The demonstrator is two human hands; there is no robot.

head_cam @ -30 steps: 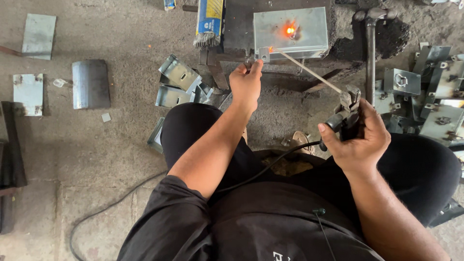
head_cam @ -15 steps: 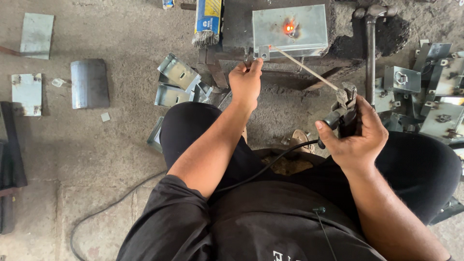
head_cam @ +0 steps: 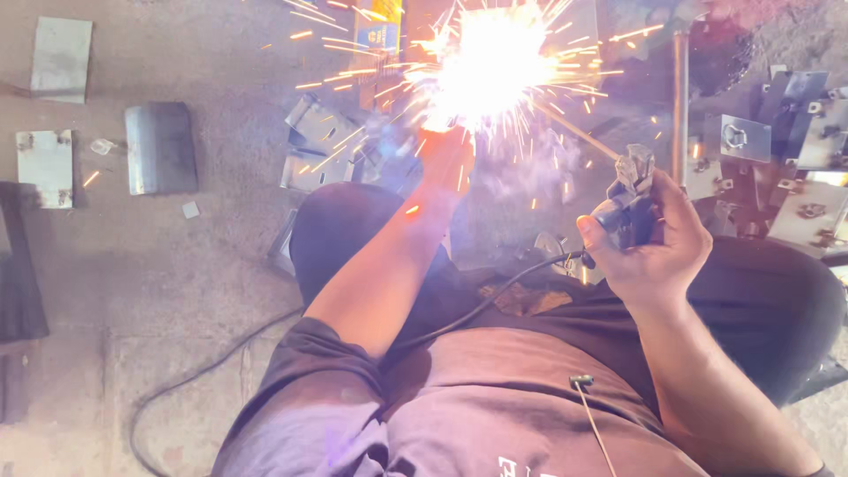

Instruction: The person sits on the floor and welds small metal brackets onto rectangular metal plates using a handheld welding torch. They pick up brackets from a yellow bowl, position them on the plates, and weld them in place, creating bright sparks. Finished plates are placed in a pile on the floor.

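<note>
A metal workshop with floor-level welding: white sparks (head_cam: 490, 66) burst above a bare concrete floor (head_cam: 115, 256) strewn with grey cut steel plates (head_cam: 159, 147), bent sheet-metal brackets (head_cam: 314, 146), and a black cable (head_cam: 212, 371).

Left arm outstretched, right fingers (head_cam: 658, 190) clenched

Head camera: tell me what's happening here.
A person seated on the floor is arc welding. The right hand grips an electrode holder whose welding rod runs into a bright burst of sparks. The left hand reaches to the workpiece under the glare. Metal brackets lie around.
</note>
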